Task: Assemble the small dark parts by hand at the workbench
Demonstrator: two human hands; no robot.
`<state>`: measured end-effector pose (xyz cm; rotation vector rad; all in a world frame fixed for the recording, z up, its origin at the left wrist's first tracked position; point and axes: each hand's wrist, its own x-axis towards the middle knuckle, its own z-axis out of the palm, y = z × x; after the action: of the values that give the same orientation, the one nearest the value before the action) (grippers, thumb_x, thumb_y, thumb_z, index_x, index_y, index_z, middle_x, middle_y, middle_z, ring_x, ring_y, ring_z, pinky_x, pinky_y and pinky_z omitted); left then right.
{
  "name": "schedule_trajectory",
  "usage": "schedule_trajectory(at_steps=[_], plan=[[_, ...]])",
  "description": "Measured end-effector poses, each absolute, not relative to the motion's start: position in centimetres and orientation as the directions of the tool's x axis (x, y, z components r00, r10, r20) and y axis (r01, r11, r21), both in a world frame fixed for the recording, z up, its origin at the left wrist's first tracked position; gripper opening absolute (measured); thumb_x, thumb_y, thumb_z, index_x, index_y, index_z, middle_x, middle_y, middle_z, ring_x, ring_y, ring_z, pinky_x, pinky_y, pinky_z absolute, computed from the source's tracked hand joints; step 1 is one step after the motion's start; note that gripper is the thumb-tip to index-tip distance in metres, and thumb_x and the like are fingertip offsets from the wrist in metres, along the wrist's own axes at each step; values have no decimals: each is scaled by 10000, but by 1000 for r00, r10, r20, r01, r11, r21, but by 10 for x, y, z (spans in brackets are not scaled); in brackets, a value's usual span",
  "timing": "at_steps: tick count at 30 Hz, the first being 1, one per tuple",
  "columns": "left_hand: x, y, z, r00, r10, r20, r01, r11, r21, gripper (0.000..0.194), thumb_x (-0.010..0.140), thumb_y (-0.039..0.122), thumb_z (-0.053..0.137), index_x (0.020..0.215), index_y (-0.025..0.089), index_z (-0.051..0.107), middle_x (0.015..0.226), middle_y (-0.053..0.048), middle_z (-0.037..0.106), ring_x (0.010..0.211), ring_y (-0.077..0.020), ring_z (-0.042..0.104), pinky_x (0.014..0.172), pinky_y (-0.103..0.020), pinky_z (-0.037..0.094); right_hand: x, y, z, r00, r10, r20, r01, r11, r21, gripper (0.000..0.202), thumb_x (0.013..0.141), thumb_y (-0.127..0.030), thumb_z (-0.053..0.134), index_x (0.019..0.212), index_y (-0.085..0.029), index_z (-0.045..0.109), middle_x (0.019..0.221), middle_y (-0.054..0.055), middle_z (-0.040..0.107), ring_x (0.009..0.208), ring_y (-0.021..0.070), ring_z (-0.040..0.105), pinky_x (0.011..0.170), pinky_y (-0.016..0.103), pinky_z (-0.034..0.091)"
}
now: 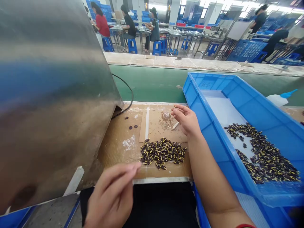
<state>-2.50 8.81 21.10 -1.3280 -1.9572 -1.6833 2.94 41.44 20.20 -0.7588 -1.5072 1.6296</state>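
Note:
A pile of small dark parts with yellow ends (162,152) lies on the cardboard-covered bench (114,148). My right hand (186,119) is over the bench beyond the pile, its thumb and fingertips pinched on something small, too small to make out. Just left of those fingers sits a small clear round lump (166,115) on brown-stained cardboard, with a pale stick (175,125) beside it. My left hand (116,193) is nearer to me, in front of the pile's left side. Its fingers are drawn together and blurred; whether they hold anything is hidden.
At right stands a blue crate (209,117) holding many more such parts. A large metal housing (52,95) fills the left, with a black cable (130,90) beside it. A green conveyor belt (152,80) runs behind. Several people sit or stand at far tables.

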Motion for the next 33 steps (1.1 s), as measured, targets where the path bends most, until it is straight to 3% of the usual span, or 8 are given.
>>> schedule_trajectory(at_steps=[2,4,6,8,12,16,24,33], plan=[[-31,134,208,-654,495,571,588,-141,796,196,899,149,690,1060,235,760,1154,-65,700,931,-171,725,847,-303,647,19,427,197,-480,869,123,-134,66,-989,398,714,-415,830,1019,-193,704,955,58,719,805,165,718,732,307,597],[-40,183,209,-759,532,376,287,-244,926,183,923,202,674,1090,195,749,1164,-90,710,937,-183,738,883,-325,652,13,440,187,-454,872,183,-84,162,-983,369,739,-423,793,1006,-186,700,947,56,709,737,159,708,674,309,585],[-50,228,209,-773,605,192,0,-303,953,203,894,252,721,1075,166,748,1037,-100,744,956,-203,743,913,-336,643,11,451,176,-441,862,252,-24,270,-963,347,782,-430,744,1019,-180,703,948,60,721,690,152,679,640,308,560],[-63,260,202,-788,603,126,-126,-358,925,223,850,266,762,1040,150,749,990,-98,744,908,-200,748,890,-335,646,11,458,166,-435,837,333,45,389,-920,322,822,-422,704,1031,-177,720,942,63,741,678,150,640,641,304,529],[-82,286,171,-823,560,90,-135,-347,928,259,824,284,776,1033,134,750,965,-101,741,860,-186,742,871,-344,632,14,458,156,-462,758,461,160,583,-797,256,891,-357,635,1043,-189,753,916,56,759,675,155,590,663,298,479],[-85,281,147,-819,574,12,-172,-266,949,291,819,318,786,1042,134,759,1006,-109,751,898,-180,730,909,-344,600,10,452,152,-520,681,516,160,671,-724,217,913,-312,616,1032,-208,766,932,44,767,680,153,584,712,306,478],[-81,276,159,-818,574,29,-133,-238,962,262,858,305,738,1080,168,760,918,-81,742,819,-139,687,784,-268,581,5,452,143,-528,701,479,183,645,-742,216,898,-315,644,1026,-208,781,849,33,754,667,154,578,702,304,472],[-82,274,157,-820,571,43,-103,-221,970,241,872,296,720,1081,183,758,981,-87,738,856,-152,679,829,-303,577,4,452,143,-519,713,471,181,630,-755,194,885,-297,651,997,-215,787,839,26,752,621,141,539,643,298,448]])
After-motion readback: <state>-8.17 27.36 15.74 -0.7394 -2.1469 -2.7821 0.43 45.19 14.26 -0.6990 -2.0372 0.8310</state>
